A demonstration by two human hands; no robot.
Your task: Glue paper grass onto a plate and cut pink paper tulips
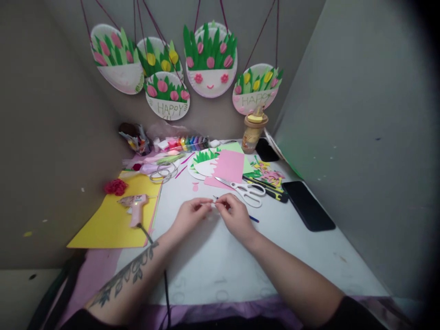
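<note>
Over the middle of the white table (206,261), my left hand (192,215) and my right hand (236,216) meet at the fingertips. Both are closed in a pinch, and whatever lies between the fingers is too small to make out. A dark blue pen (254,219) lies partly hidden under my right hand. Just beyond the hands are white-handled scissors (245,190), resting partly on a pink paper sheet (230,166). Small pink paper cutouts (195,186) lie beyond my left hand. A paper plate with green paper grass (203,162) sits partly under the pink sheet.
To the left, a pink glue gun (138,208) rests on yellow paper (103,224), its cord running beneath my left forearm. At right are a phone (307,205), a cutter (271,190) and paper scraps (270,174). A cup (254,133) stands behind. Decorated plates (211,85) hang on the wall.
</note>
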